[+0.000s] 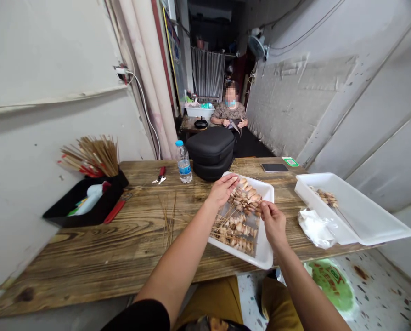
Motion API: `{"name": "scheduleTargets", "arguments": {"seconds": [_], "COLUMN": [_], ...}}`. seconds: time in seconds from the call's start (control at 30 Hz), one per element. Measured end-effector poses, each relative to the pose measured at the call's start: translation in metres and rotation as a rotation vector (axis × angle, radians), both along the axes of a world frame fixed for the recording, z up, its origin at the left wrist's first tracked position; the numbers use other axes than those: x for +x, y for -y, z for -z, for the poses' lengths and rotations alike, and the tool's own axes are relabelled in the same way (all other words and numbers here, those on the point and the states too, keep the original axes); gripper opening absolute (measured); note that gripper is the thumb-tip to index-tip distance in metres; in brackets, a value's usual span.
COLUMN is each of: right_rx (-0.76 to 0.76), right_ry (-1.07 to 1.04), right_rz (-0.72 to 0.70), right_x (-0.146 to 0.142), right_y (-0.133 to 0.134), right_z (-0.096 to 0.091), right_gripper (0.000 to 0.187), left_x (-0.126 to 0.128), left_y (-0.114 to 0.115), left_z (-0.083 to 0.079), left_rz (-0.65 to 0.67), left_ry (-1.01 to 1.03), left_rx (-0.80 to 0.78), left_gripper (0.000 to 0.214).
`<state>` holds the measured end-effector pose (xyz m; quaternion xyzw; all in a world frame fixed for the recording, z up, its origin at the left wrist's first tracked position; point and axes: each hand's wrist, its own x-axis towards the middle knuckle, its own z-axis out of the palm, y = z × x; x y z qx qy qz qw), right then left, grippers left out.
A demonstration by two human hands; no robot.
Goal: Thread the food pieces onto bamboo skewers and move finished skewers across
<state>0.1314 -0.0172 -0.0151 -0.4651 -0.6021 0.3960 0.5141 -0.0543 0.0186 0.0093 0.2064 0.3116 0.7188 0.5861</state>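
I'm looking out over a wooden table (98, 262) that is filling the width before me. Beyond it, a person (230, 112) in a patterned top is sitting and handling something grey. To my right, a long white tray (367, 209) is carrying a few other skewers (325, 197). At the table's near edge, a second white tray (268, 257) is holding the skewers (245, 230) I'm working over, pale pieces threaded close, bare ends pointing left. A black case (212, 149) is standing just behind it, and a black box (76, 221) with a bundle of sticks (97, 156) is sitting far left. My left hand (222, 189) is reaching across the tray's far-left part, fingers bending together; I can't tell whether they're gripping anything. My right hand (273, 221) is bringing thumb and forefinger together at the upper skewers' right end; whether they're pinching or merely touching, I can't tell. A bottle (184, 169) is standing beside the case, and keys (161, 177) are lying left of it.
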Motion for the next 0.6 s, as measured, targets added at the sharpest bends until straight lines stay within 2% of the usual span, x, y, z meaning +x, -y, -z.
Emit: {"name": "scheduleTargets", "arguments": {"seconds": [0.23, 0.4, 0.6], "right_rx": [-0.007, 0.021, 0.023], "right_ry": [-0.035, -0.015, 0.046], "right_rz": [0.022, 0.022, 0.013], "right_x": [0.0000, 0.0032, 0.0014], "right_y": [0.0000, -0.0008, 0.0011], "right_z": [-0.0024, 0.0027, -0.0017], "right_gripper": [0.040, 0.038, 0.038], "left_x": [0.0014, 0.0011, 0.0023], "left_y": [0.0021, 0.0018, 0.0010], "left_z": [-0.0020, -0.0028, -0.0039], "left_rz": [-0.049, -0.104, -0.111], "left_ry": [0.038, 0.023, 0.038], "left_rx": [0.023, 0.000, -0.003], "left_gripper": [0.019, 0.019, 0.020]}}
